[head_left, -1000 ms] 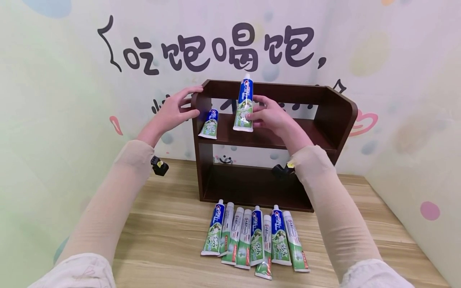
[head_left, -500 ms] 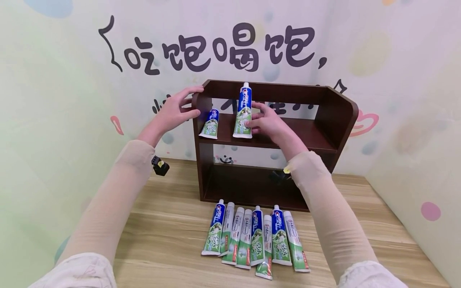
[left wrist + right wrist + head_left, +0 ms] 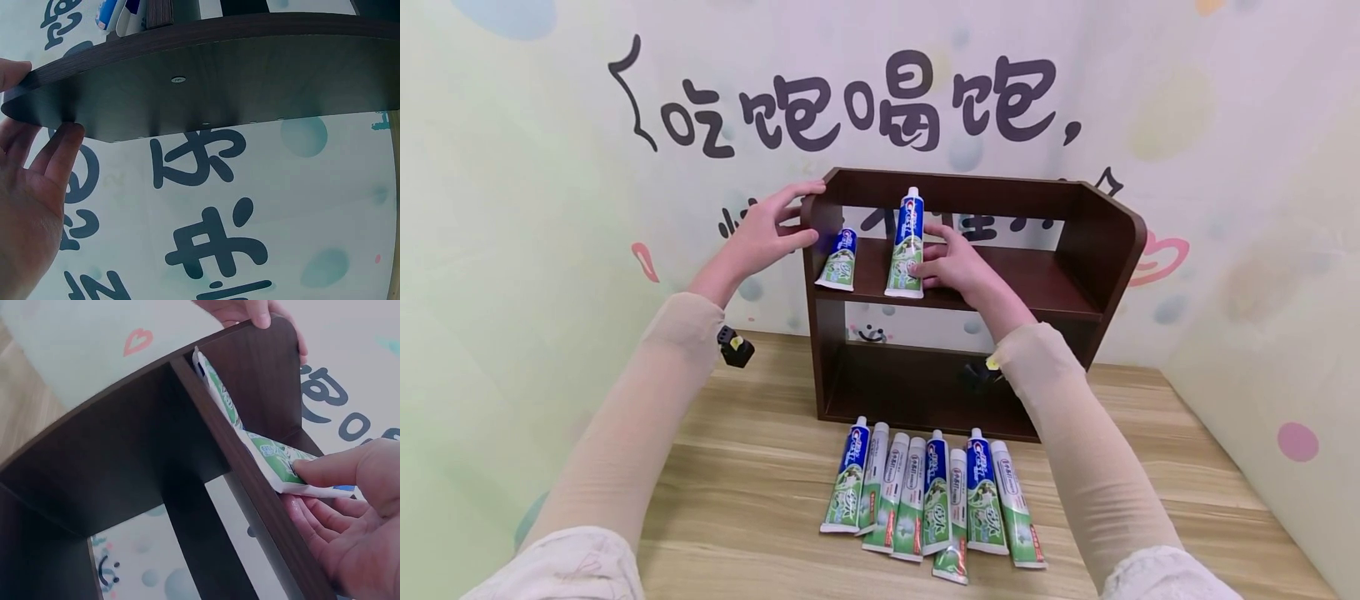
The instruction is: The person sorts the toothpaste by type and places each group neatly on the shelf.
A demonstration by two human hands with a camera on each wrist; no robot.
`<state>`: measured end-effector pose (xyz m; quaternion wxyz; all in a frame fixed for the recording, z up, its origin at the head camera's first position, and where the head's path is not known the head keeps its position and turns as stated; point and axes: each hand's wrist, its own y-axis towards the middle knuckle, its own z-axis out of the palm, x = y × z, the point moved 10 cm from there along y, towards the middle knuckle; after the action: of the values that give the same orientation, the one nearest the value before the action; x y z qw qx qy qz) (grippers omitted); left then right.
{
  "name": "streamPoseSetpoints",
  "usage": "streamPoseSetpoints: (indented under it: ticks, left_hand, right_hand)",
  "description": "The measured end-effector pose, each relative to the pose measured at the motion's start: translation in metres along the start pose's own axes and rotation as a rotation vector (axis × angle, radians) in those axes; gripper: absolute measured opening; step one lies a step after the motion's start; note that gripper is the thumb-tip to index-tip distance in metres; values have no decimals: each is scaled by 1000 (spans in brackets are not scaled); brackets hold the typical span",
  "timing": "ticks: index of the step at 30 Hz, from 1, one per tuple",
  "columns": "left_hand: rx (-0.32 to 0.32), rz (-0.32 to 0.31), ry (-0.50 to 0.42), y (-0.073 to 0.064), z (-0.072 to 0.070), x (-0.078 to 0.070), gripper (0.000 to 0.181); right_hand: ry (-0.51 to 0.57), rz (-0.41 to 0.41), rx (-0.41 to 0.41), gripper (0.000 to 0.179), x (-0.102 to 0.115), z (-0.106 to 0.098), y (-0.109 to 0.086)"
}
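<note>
While the left hand (image 3: 767, 233) holds the left side panel of a dark brown, two-shelf wooden rack (image 3: 1105, 242) in the head view, the right hand (image 3: 958, 262) pinches a blue-and-green plastic toothpaste tube with a white cap (image 3: 907, 246), cap up, its flat end by the front of the upper shelf (image 3: 1030, 287); the step in hand looks to be setting this tube in place. That shelf also bears a second blue-and-green tube (image 3: 839, 265) at its left end, apart from the pinched one. On the wood-grain table (image 3: 737, 467) before the rack lies a row of eight tubes, three blue-and-green plastic ones (image 3: 987, 500) and five slimmer silver-and-green ones (image 3: 910, 500). From the left wrist, the fingers meet the panel's face and edge, spread rather than together, and seem to grip it. From the right wrist, the thumb presses the tube's printed face with the other fingers behind, clamped on it; whether the flat end fully rests on the shelf I cannot tell. The next move probably calls for settling the tube, then loosening thumb and fingers without tipping it
</note>
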<state>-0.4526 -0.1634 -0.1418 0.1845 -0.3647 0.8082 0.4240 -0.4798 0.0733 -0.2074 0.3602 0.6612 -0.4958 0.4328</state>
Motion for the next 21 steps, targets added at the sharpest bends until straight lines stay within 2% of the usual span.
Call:
streamPoseSetpoints:
  ticks: [9, 14, 21]
  left_hand:
    - [-6, 4, 3, 0, 0, -1, 56]
    - [-5, -3, -5, -1, 0, -2, 57]
    - [-6, -9, -2, -1, 1, -2, 59]
  right_hand:
    - [-120, -65, 21, 89, 5, -1, 0]
    - [-132, -102, 54, 94, 2, 2, 1]
    - [-171, -116, 69, 91, -3, 1, 2]
